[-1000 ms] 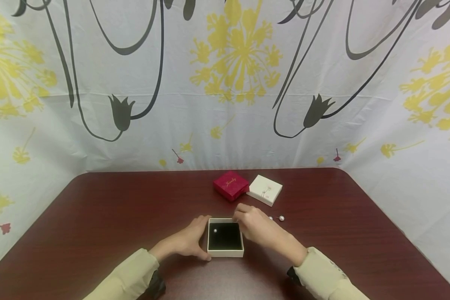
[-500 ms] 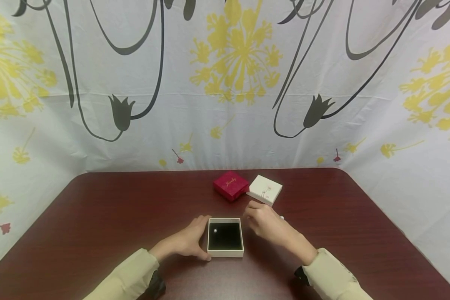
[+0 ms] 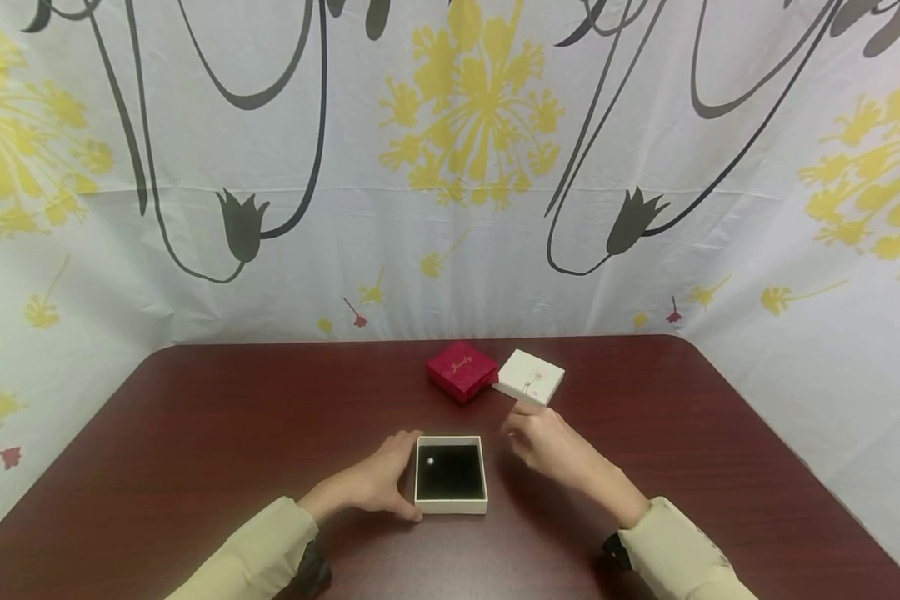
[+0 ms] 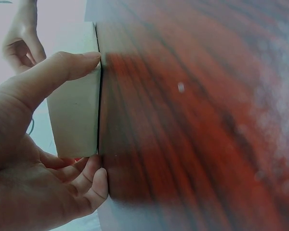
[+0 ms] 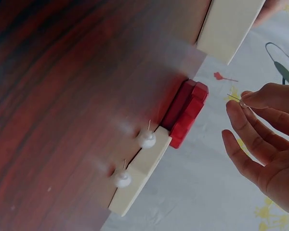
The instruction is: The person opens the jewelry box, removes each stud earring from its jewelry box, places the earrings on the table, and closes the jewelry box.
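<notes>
My left hand grips the left side of an open white jewelry box, thumb at its near corner and fingers at its far corner. Black padding lines the box, and one pearl earring sits at its upper left. In the left wrist view the thumb lies on the box's wall. Right of the box, my right hand is raised over the table. The right wrist view shows its thumb and forefinger pinching a pearl stud earring, thin pin sticking out.
Two more pearl earrings, one nearer the red box and one farther off, lie on the dark wooden table. The red jewelry box and a white lid stand farther back. A patterned cloth hangs behind.
My right hand has moved rightward, off the box's far right corner, and now covers the loose earrings in the head view. The left hand and the box have stayed put.
</notes>
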A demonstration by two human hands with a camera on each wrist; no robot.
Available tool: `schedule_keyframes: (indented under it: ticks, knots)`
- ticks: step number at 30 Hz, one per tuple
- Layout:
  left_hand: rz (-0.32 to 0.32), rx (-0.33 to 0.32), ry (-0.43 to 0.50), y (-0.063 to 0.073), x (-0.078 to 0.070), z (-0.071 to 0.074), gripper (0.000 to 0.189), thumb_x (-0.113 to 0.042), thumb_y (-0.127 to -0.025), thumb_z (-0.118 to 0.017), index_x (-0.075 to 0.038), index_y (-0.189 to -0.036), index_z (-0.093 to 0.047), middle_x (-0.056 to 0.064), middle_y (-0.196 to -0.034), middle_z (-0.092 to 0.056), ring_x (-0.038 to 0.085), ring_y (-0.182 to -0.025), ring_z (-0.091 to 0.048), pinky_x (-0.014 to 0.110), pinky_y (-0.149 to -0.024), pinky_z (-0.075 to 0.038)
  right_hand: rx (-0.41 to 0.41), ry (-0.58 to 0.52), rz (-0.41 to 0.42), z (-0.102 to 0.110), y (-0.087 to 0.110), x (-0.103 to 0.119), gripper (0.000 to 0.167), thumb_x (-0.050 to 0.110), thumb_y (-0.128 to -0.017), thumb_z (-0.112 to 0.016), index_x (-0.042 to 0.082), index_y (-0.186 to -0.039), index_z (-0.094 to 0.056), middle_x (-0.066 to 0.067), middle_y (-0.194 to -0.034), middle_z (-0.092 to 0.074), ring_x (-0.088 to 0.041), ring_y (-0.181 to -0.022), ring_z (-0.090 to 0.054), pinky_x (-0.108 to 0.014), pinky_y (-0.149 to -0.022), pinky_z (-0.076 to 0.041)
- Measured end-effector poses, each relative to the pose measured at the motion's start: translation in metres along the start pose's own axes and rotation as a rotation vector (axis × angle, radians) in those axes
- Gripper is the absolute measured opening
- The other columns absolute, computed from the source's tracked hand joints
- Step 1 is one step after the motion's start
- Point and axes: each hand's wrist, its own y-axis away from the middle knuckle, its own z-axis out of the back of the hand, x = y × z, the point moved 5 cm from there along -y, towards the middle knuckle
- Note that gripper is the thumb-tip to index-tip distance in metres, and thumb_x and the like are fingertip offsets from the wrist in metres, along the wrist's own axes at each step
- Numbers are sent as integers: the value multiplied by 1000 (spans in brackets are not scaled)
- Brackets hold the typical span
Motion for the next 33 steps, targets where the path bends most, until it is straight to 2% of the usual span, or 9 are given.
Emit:
schedule_keyframes:
  ticks: [14,24,33]
  knots:
    - [2,-6,4,0,2,-1,94,-20,-53,-83,10,-125,-30,13,-109,-43,27,-105,-40,43,-89,-36,-7,19,8,3,11,-15,15,-6,-64,-66,5,-73,-62,1,-69,-59,-9,-61,-54,-21,-55,-45]
    - [14,4,1,0,1,-1,96,-20,-54,-82,11,-126,-29,15,-112,-42,29,-108,-39,45,-91,-36,31,74,-61,5,21,-26,14,-3,-65,-67,8,-73,-63,3,-69,-61,-8,-59,-54,-22,-54,-44]
    - [19,7,0,-1,2,-2,96,-20,-55,-82,12,-127,-28,18,-115,-42,32,-111,-39,45,-92,-35,78,143,-127,5,31,-33,16,2,-66,-68,14,-67,-58,9,-66,-54,-4,-55,-49,-21,-47,-39]
